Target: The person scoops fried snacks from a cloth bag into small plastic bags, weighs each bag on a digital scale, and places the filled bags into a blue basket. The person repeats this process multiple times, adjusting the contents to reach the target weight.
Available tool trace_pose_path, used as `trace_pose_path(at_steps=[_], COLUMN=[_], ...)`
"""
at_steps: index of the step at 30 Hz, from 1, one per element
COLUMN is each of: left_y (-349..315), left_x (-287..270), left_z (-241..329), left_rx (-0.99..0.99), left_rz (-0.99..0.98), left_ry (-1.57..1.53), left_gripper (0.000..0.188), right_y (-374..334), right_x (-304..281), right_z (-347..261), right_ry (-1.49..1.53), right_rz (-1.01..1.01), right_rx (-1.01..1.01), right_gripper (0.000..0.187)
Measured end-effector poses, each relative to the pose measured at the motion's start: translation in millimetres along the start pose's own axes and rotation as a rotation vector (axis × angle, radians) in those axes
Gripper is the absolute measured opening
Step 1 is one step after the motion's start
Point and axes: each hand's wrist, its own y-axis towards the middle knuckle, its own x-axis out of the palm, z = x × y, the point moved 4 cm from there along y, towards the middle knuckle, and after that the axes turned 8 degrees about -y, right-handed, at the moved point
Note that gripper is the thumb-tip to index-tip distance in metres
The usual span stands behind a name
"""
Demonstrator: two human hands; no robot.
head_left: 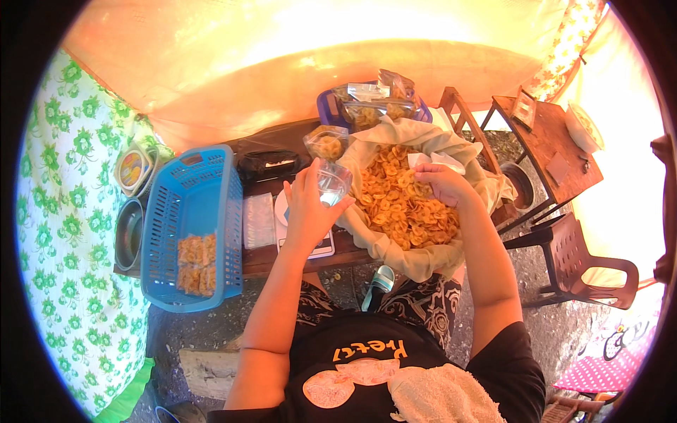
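My left hand [310, 211] is wrapped round a clear plastic cup [333, 179], held above a white kitchen scale [325, 248] that my wrist partly covers. To its right stands a wide basket lined with cream cloth [384, 248], heaped with yellow-orange fried chips [402, 204], apparently banana. Over the far right of the heap, my right hand [448, 185] has its fingers pinched together. A white sheet or piece of plastic [446, 163] lies just behind those fingers. Whatever the pinch holds is too small to tell.
Left on the wooden table stands a blue plastic basket [229, 233] holding packed chips [197, 264]. Flat clear bags [259, 221] lie beside the scale. Behind are a filled bag [326, 143] and a purple basket [325, 106] of bags. A brown chair [578, 257] stands at right.
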Motion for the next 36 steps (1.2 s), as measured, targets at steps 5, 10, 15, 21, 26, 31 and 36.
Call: trace_pose_path(at_steps=[5,10,15,21,26,31,36], left_y=[-0.5,-5.3,-9.3,-11.4,-11.7,-13.1,-11.5], left_x=[6.4,15.9,20.5,21.8,22.4,29.3,42.2], left_z=[4.2,11.7,18.3,23.3,24.4,27.9,35.3], left_rx=[-0.001,0.023,0.040,0.044,0.050,0.078,0.107], left_rz=[-0.022,-0.070,-0.094,-0.105,-0.106,-0.138,-0.160], left_ry=[0.001,0.005,0.001,-0.010,-0.014,0.013,0.027], left_gripper=[0.093,0.096,0.095,0.095,0.096,0.095,0.094], right_y=[-8.6,-7.0,-5.9,-5.2,-7.1,-14.9,-33.8], right_x=[0.0,-5.8,-9.6,-11.7,-13.8,-1.4,44.4], right_z=[-3.9,-0.7,7.6,10.9,11.8,-2.3,-39.2], right_ry=[0.168,0.182,0.143,-0.014,0.001,-0.012,-0.061], right_rz=[-0.074,-0.093,-0.030,0.111,0.147,0.162,0.135], right_rx=[-0.012,-0.033,-0.023,-0.046,-0.095,-0.141,-0.328], right_gripper=[0.011,0.012,0.011,0.011,0.014,0.018,0.022])
